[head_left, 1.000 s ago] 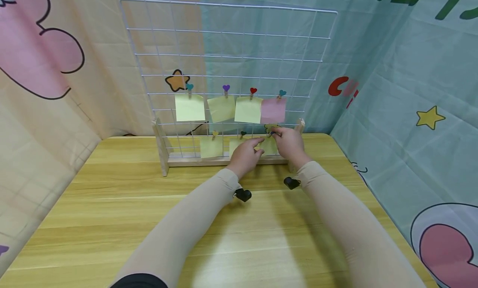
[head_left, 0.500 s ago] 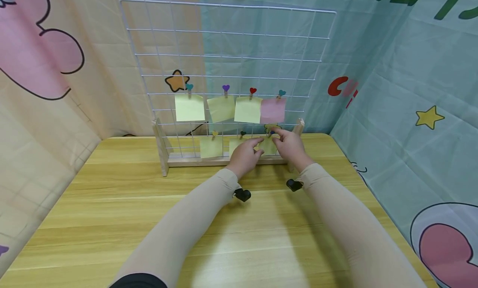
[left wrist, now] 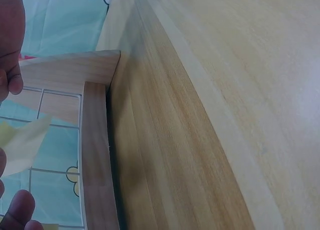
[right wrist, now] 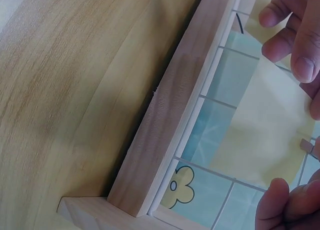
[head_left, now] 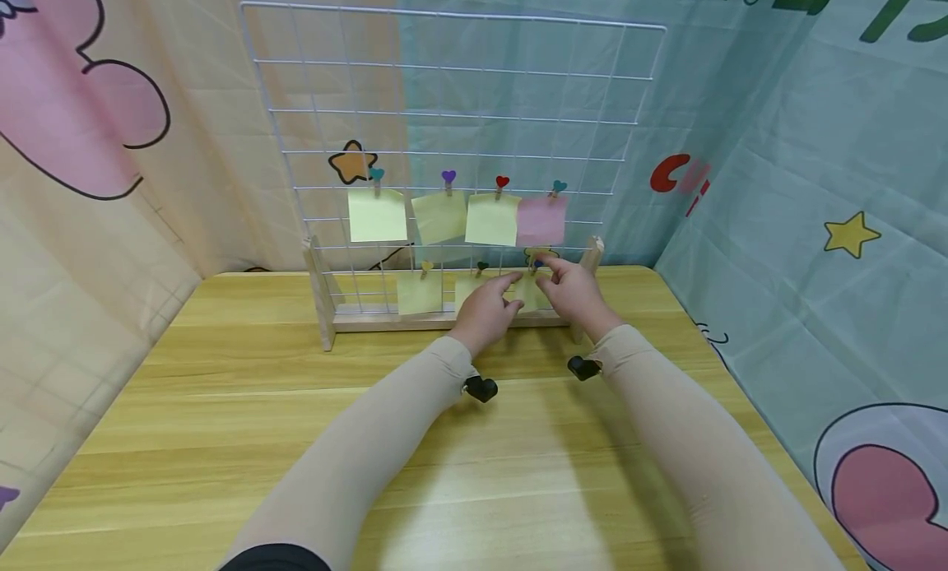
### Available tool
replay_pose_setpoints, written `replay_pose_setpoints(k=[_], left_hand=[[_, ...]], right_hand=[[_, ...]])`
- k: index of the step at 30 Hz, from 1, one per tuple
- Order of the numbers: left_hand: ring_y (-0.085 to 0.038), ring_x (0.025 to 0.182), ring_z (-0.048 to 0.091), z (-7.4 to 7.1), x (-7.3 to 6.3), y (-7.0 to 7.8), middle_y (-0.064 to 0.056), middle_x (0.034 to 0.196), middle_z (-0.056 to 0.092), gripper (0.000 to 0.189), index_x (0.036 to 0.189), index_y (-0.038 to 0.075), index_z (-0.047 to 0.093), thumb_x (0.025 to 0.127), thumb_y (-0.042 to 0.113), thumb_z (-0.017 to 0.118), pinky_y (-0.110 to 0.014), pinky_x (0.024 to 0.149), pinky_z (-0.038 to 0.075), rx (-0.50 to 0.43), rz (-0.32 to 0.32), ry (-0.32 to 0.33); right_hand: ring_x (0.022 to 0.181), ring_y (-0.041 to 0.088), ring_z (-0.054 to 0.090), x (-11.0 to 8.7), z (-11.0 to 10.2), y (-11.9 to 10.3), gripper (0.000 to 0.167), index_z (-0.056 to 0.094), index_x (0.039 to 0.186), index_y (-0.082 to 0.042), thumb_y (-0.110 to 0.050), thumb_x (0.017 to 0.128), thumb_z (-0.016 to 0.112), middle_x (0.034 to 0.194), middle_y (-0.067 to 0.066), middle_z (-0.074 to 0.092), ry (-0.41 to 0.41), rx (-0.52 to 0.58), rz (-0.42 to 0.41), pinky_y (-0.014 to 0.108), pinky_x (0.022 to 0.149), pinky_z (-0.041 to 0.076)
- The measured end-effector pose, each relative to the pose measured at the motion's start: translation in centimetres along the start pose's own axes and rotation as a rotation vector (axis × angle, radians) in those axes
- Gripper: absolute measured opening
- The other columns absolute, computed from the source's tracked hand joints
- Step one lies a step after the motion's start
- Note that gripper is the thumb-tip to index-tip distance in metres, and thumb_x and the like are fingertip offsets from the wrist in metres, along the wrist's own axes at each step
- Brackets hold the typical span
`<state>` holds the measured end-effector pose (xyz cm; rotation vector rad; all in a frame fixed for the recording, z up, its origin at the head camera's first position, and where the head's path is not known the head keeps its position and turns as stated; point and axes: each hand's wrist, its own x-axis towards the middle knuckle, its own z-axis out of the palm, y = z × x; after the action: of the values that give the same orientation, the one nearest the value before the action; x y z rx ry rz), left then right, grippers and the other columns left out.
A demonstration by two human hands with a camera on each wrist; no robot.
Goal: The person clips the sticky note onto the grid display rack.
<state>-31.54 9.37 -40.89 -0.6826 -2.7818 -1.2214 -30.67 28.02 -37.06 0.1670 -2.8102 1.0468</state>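
Observation:
A yellow sticky note hangs low on the right of the white wire grid, with a blue clip at its top edge. My left hand is at the note's left side, its fingertips touching or close to the edge; whether they pinch it is unclear. At the upper right is my right hand, index finger extended by the clip and thumb apart, lower down. In the right wrist view, the note lies between the left hand's fingers and the right hand's fingers.
Four-note row aside, a pink note and several yellow notes hang above from heart-topped clips. Another yellow note hangs lower left. The grid's wooden stand rests on the wooden table, before patterned curtains.
My right index finger and thumb, together at the clip one second ago, have parted, and the blue clip shows more. My left hand has barely moved.

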Motion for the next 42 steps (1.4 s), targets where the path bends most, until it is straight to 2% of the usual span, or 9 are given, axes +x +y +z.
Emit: replay_pose_setpoints(k=[7,12,18,23,31,34,38,42], left_hand=[[-0.011,0.093,0.073,0.1,0.2,-0.3,0.0,0.157,0.056,0.058,0.159,0.027,0.048,0.105,0.027,0.067,-0.032,0.073,0.057,0.0,0.011,-0.004],[-0.013,0.101,0.074,0.1,0.1,-0.4,0.0,0.16,0.053,0.058,0.16,0.026,0.047,0.105,0.026,0.067,-0.034,0.08,0.06,-0.009,0.015,-0.013],[-0.015,0.103,0.074,-0.2,-0.4,-0.3,0.0,0.159,0.053,0.054,0.157,0.024,0.05,0.106,0.026,0.066,-0.036,0.083,0.061,0.003,0.049,-0.002],[-0.019,0.111,0.074,-1.0,-0.9,-0.3,0.0,0.16,0.053,0.051,0.156,0.023,0.052,0.106,0.028,0.065,-0.038,0.086,0.062,0.037,0.101,0.013],[-0.025,0.12,0.071,-3.1,-2.3,-1.0,-0.001,0.163,0.049,0.05,0.155,0.021,0.053,0.107,0.031,0.063,-0.043,0.095,0.061,0.083,0.164,0.001],[-0.027,0.126,0.069,-4.0,-3.2,-1.6,-0.002,0.163,0.049,0.051,0.155,0.018,0.053,0.107,0.03,0.064,-0.045,0.103,0.058,0.122,0.192,0.01],[-0.029,0.141,0.058,-5.1,-4.3,-2.2,-0.005,0.16,0.053,0.052,0.154,0.015,0.054,0.105,0.029,0.065,-0.049,0.115,0.049,0.234,0.249,0.03],[-0.032,0.143,0.055,-6.3,-5.6,-3.0,-0.008,0.155,0.058,0.053,0.152,0.012,0.056,0.104,0.031,0.067,-0.054,0.117,0.046,0.353,0.293,0.075]], right_hand=[[0.045,0.015,0.037,0.0,0.0,0.1,0.049,0.051,0.157,-0.023,-0.023,0.109,0.059,0.058,-0.002,0.043,0.005,0.014,-0.024,0.029,0.047,0.036],[0.046,0.016,0.038,-0.1,-0.1,0.1,0.051,0.05,0.158,-0.022,-0.021,0.108,0.059,0.058,-0.002,0.044,0.009,0.032,-0.036,0.03,0.048,0.036],[0.047,0.015,0.038,-0.3,-0.2,0.1,0.052,0.05,0.158,-0.021,-0.019,0.108,0.061,0.059,-0.001,0.044,0.012,0.063,-0.046,0.029,0.048,0.036],[0.049,0.016,0.039,-0.6,-0.2,0.2,0.053,0.05,0.158,-0.02,-0.02,0.107,0.062,0.061,-0.001,0.045,0.017,0.071,-0.06,0.029,0.049,0.037],[0.052,0.018,0.044,-1.4,-0.2,0.1,0.055,0.049,0.158,-0.017,-0.019,0.106,0.064,0.064,0.001,0.05,0.006,0.059,-0.097,0.032,0.053,0.042],[0.054,0.019,0.045,-1.8,-0.3,0.0,0.054,0.052,0.157,-0.015,-0.019,0.105,0.066,0.064,0.002,0.051,0.007,0.059,-0.115,0.032,0.054,0.042],[0.054,0.019,0.044,-2.7,-0.5,0.1,0.051,0.054,0.155,-0.013,-0.018,0.105,0.066,0.064,0.002,0.05,0.005,0.055,-0.126,0.031,0.052,0.039],[0.058,0.021,0.046,-3.6,-0.6,0.3,0.05,0.055,0.153,-0.008,-0.018,0.106,0.065,0.068,0.005,0.054,0.017,0.008,-0.166,0.034,0.055,0.041]])
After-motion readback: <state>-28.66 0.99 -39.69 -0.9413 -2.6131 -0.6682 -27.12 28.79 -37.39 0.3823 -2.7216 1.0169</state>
